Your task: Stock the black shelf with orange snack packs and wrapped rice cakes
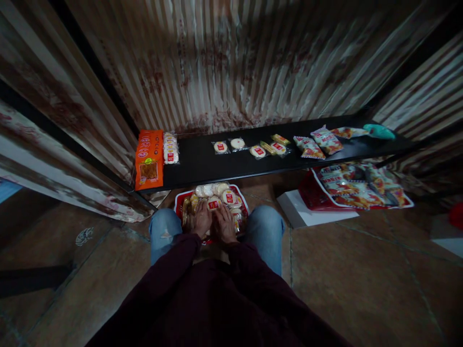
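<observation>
Between my knees, low on the tiled floor, sits a red basket heaped with wrapped round cakes, many with a red label. Both hands are down in it, side by side and nearly touching. My left hand lies on the packets at the near left of the heap, and my right hand lies on those just beside it. The fingers of each hand point forward and lie close together over the wrappers. Whether they pinch a packet, I cannot tell in this dim light.

Just beyond the basket runs a black shelf against a corrugated metal wall. At its left end lies an orange pack, touching a sleeve of white cakes. Single cake packets lie near the middle and larger snack bags further right, with a teal object at the far end. Under the shelf's right part, a red bag of snacks rests partly on a white board.
</observation>
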Motion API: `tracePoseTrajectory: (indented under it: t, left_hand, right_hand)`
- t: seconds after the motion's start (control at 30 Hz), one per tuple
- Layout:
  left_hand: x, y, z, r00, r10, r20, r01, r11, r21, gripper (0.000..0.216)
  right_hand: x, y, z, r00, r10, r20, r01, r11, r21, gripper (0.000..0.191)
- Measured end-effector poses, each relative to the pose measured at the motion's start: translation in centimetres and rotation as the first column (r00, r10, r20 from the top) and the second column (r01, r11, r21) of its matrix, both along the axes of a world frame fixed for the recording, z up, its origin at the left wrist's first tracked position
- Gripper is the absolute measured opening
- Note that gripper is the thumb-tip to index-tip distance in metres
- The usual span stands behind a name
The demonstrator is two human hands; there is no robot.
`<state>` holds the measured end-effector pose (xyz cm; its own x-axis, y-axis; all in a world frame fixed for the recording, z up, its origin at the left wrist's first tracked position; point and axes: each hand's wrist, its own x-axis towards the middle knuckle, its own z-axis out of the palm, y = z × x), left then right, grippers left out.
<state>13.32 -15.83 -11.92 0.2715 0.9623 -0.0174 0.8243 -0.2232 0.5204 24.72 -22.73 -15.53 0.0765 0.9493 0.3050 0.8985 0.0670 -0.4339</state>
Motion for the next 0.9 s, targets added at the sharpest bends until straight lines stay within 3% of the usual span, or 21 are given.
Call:
tracePoseTrajectory:
  t: [0.27,0.5,0.67,0.77,0.9]
  left_hand:
    - [1.2,2.4,1.7,0.993,-0.061,-0.102,0.054,0.996,-0.078,0.061]
    - [0.1,3.0,2.1,0.995,-0.047,-0.087,0.046,0.999,-0.007,0.041]
    - [-1.4,2.6,2.0,0.99,0.118,0.076,-0.117,0.993,-0.022,0.022]
    - [-1.9,2.6,2.3,0.92,0.298,0.256,-0.269,0.952,-0.144,0.018]
    - [-2.0,2.4,2.6,0.694,0.489,0.528,-0.358,0.871,-0.336,0.016]
  right_hand:
    - [0.3,0.0,-1.1,1.0,-0.005,-0.015,0.005,1.0,0.001,0.042]
    - [0.1,-0.2,-0.8,0.999,0.01,-0.046,-0.011,1.0,-0.008,0.045]
    - [0.1,0.0,0.2,0.998,-0.044,-0.041,0.044,0.999,0.015,0.042]
    - [0.2,0.3,0.5,0.996,-0.077,-0.052,0.079,0.997,0.022,0.044]
    - [0.3,1.0,0.4,0.994,-0.057,-0.095,0.063,0.996,0.064,0.037]
